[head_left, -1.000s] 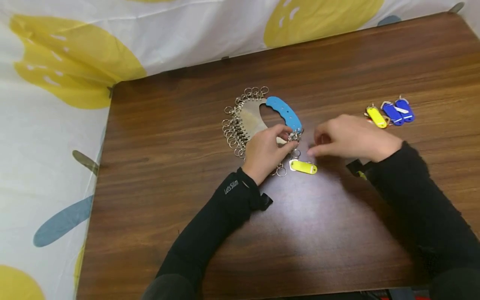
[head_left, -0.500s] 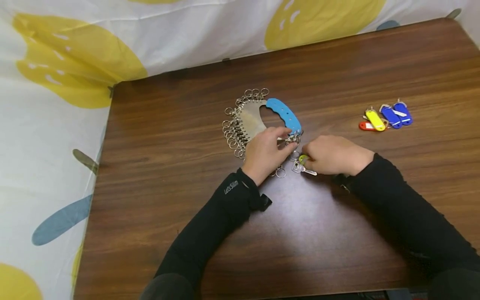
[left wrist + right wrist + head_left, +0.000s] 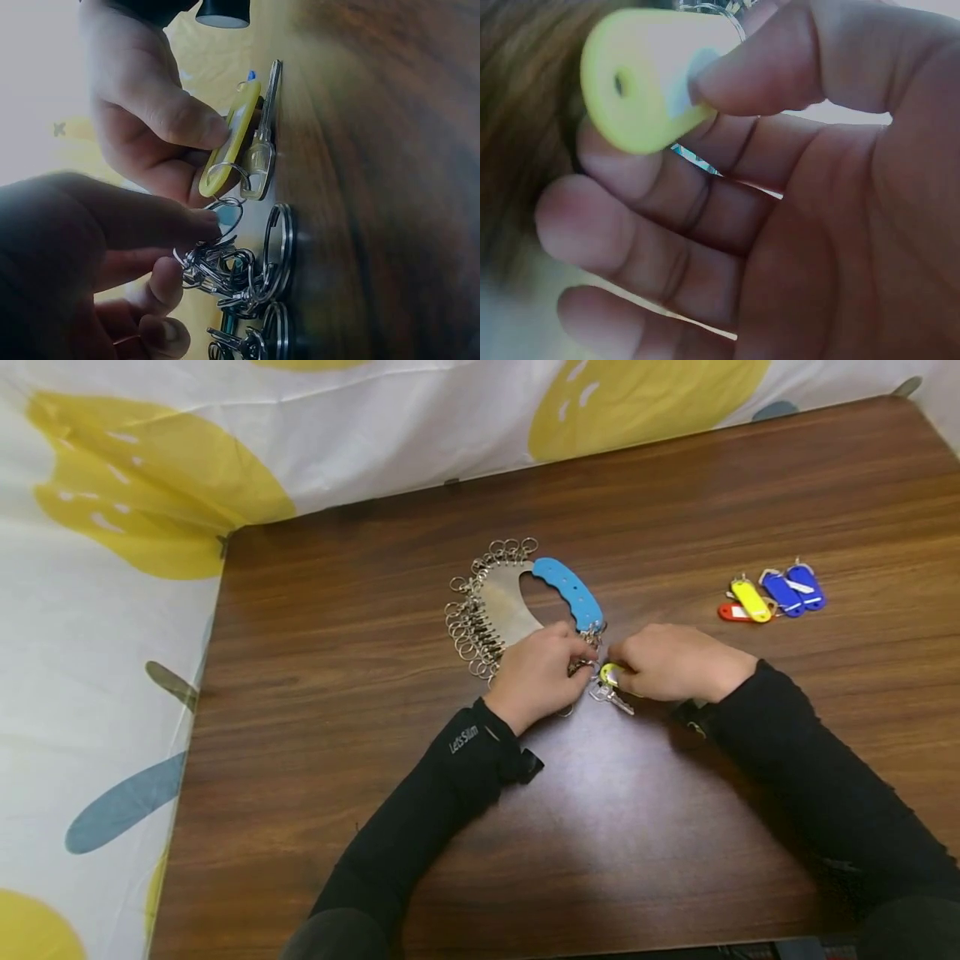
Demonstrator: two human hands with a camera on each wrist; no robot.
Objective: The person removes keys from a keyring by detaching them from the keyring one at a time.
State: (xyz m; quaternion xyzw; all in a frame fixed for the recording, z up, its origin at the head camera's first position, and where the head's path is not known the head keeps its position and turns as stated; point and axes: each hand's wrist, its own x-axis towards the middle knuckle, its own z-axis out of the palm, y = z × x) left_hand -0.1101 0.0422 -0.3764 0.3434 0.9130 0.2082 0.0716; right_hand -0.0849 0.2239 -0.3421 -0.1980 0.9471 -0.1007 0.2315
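Note:
On the table lies a fan-shaped metal key holder with a blue handle and many split rings along its curved edge. My left hand is at the holder's lower right end; in the left wrist view its fingertips pinch a small metal ring among the clips. Just to the right, my right hand holds a yellow key tag between thumb and fingers. A silver key hangs from the tag's wire ring. The tag's end meets the pinched ring; whether they are linked is unclear.
At the right of the table lie two blue key tags, another yellow tag and a red tag, close together. A patterned cloth stands along the table's back and left edges.
My right hand came left and down onto the yellow tag, picked it up and turned it, so the key now shows. My left fingers shifted slightly downward, from the clip cluster to a ring.

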